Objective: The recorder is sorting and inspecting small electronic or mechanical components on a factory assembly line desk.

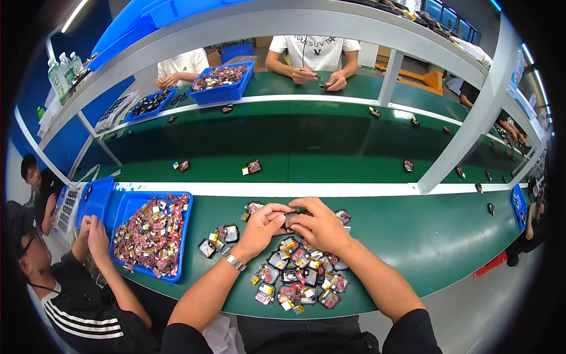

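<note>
A small black casing with a grey face (290, 219) is pinched between my two hands, above the green worktop. My left hand (265, 229) grips its left side with thumb and fingers. From the right, the bent fingers of my right hand (321, 226) close over it and hide much of it. Just below my hands lies a loose pile of similar black-rimmed units (299, 258), with red boards and white-and-yellow pieces. Several more lie left of my left wrist, among them a black-rimmed unit (230, 233). Another unit (343, 216) sits beyond my right hand.
A blue tray (189, 227) heaped with small red boards stands at left, beside a co-worker (71, 295). Past a white rail (247, 189), a green conveyor belt (330, 168) carries scattered units. Shelf posts (466, 118) rise at right. Another person (315, 56) works opposite.
</note>
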Available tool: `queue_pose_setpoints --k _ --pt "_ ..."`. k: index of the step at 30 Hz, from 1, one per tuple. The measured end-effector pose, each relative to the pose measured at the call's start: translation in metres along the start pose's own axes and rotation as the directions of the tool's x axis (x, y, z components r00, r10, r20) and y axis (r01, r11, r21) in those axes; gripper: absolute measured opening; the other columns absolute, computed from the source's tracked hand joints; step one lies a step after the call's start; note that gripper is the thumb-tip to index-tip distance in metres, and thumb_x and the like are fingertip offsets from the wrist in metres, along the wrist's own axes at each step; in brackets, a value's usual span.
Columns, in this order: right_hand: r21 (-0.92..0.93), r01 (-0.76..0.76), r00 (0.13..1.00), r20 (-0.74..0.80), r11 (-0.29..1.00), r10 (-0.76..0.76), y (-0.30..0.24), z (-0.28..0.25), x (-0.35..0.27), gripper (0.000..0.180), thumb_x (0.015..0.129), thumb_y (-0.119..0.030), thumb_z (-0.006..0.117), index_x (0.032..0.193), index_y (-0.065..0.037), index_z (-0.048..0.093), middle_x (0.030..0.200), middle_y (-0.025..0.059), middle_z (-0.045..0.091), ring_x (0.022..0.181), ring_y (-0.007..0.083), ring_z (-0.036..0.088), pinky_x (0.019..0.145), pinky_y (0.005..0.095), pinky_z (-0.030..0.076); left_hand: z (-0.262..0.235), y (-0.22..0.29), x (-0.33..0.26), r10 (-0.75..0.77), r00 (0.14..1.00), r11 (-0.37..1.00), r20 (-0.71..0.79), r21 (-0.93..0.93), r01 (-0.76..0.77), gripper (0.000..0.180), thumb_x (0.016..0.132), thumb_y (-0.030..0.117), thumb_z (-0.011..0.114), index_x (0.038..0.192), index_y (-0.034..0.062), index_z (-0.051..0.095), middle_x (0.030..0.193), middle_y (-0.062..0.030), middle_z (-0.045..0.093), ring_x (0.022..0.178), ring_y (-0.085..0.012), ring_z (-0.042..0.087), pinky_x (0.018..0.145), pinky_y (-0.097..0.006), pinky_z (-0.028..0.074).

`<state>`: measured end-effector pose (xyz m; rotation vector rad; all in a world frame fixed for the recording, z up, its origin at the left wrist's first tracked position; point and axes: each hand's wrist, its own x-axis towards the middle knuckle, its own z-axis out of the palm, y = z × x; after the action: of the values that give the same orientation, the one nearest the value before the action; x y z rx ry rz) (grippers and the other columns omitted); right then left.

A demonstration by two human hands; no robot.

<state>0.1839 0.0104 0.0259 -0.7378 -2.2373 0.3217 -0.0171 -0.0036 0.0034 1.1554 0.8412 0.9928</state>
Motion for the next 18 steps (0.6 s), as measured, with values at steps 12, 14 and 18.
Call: queue_pose_setpoints --k 12,14,18 --pt "0.227 -0.202 0.979 0.005 0.953 0.206 -0.0016 0.0048 -0.0064 0.009 0.078 -0.011 0.068 0.085 -0.005 0.067 0.115 0.0114 0.059 0.11 0.0286 0.053 0.092 0.038 0.045 -0.0028 0.0032 -0.0006 0.002 0.988 0.992 0.154 -0.126 0.017 0.036 0.092 -0.001 0.054 0.127 0.001 0.047 0.125 -0.0113 0.056 0.11 -0.017 0.058 0.094 -0.031 0.051" --pt "0.265 -0.185 0.982 0.027 0.946 0.185 -0.0011 0.0022 -0.0076 0.01 0.078 -0.011 0.068 0.086 -0.006 0.068 0.116 0.0114 0.059 0.111 0.0287 0.053 0.093 0.0385 0.045 -0.0041 0.002 -0.0011 -0.01 0.99 0.998 0.138 -0.066 0.019 0.034 0.093 0.0 0.052 0.127 0.0014 0.048 0.127 -0.0108 0.055 0.107 -0.0156 0.059 0.09 -0.029 0.052" --pt "0.294 -0.178 0.984 0.029 0.939 0.177 -0.0026 0.0019 -0.009 0.011 0.079 -0.012 0.068 0.088 -0.007 0.069 0.117 0.0109 0.058 0.113 0.0291 0.052 0.094 0.0389 0.044 -0.0028 0.0007 -0.0014 0.006 0.993 0.996 0.121 -0.087 0.004 0.032 0.094 -0.001 0.049 0.127 0.0007 0.047 0.124 -0.0104 0.056 0.107 -0.0147 0.058 0.091 -0.029 0.051"
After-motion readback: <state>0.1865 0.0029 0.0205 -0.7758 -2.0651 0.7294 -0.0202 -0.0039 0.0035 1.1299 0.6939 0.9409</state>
